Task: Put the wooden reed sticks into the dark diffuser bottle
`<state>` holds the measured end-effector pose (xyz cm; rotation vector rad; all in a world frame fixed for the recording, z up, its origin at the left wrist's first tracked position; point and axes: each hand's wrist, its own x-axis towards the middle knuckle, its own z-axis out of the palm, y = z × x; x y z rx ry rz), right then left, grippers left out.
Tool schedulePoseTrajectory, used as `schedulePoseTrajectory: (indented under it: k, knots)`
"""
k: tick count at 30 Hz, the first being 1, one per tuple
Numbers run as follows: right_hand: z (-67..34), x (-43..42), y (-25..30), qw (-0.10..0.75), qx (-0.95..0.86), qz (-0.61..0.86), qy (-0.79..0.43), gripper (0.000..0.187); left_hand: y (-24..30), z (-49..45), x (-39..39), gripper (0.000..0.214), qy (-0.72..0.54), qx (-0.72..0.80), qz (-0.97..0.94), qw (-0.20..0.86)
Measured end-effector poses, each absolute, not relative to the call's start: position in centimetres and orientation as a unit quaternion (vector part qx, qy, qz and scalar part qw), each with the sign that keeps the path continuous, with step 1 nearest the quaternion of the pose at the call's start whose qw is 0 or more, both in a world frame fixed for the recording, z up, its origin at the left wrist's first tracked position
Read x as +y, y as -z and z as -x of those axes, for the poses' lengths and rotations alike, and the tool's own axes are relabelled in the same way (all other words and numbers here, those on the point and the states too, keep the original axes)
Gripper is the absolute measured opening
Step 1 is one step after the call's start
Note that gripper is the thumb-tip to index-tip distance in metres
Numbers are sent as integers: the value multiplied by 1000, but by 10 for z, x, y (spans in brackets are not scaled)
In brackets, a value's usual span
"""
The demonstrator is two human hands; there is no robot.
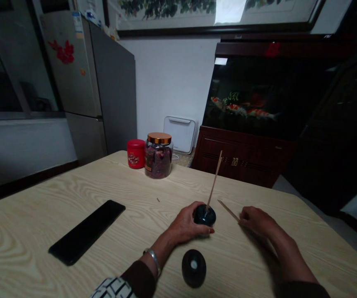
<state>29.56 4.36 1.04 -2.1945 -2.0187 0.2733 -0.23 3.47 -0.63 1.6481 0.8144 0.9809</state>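
My left hand [186, 225] wraps around a small dark round holder [205, 215] on the wooden table [73, 190]. A thin wooden stick [214, 180] stands tilted in the holder. My right hand [256, 220] lies on the table to the right, its fingers pinched on the end of a second thin stick [228, 210] that lies flat. A dark round lid [194, 268] with a pale centre rests on the table near me, between my forearms.
A long black flat object [87, 231] lies to the left. A red tin [136, 153] and a glass jar [158, 155] with a gold lid stand at the far edge. Beyond are a fridge [97, 82], a fish tank [259, 95] and a wooden cabinet [237, 159].
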Motion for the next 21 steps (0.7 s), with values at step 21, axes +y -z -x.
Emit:
schedulePoseTrajectory:
  k: [21]
  knots:
    - [-301,40,-7,134,-664,720,-149,10,3,1,33,70,-410,337,-679,508]
